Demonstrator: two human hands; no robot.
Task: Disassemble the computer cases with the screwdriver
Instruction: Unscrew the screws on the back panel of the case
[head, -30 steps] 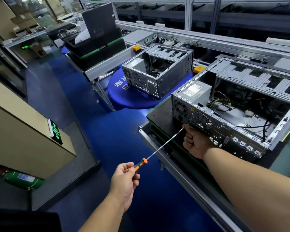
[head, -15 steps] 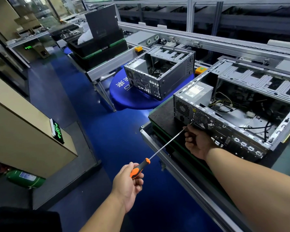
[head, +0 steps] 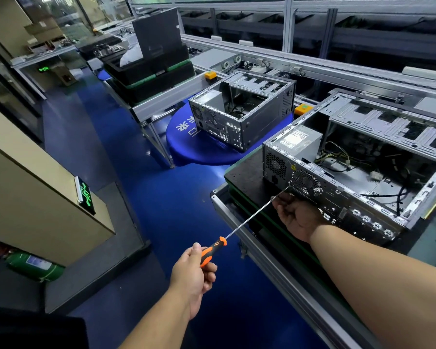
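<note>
Fingers of the left hand [head: 194, 270] curl round the orange and black handle of the screwdriver [head: 213, 250], thumb lying along the top of the grip. Its long thin shaft runs up and to the right, and the tip meets the rear panel of the near computer case [head: 363, 172], just below the round fan grille. The right hand [head: 296, 215] sits at that same spot, its fingers bent round the shaft close to the tip, knuckles against the back of the case. That case lies open with its side panel off, showing a grey power supply [head: 300, 142] in the near corner and loose cables inside; it rests on a black mat on the worktop [head: 247, 172]. A second open computer case [head: 242, 112] stands further back and to the left, well apart, partly over a round blue sign [head: 186, 137]. Below the worktop edge is a blue floor [head: 161, 197].
</note>
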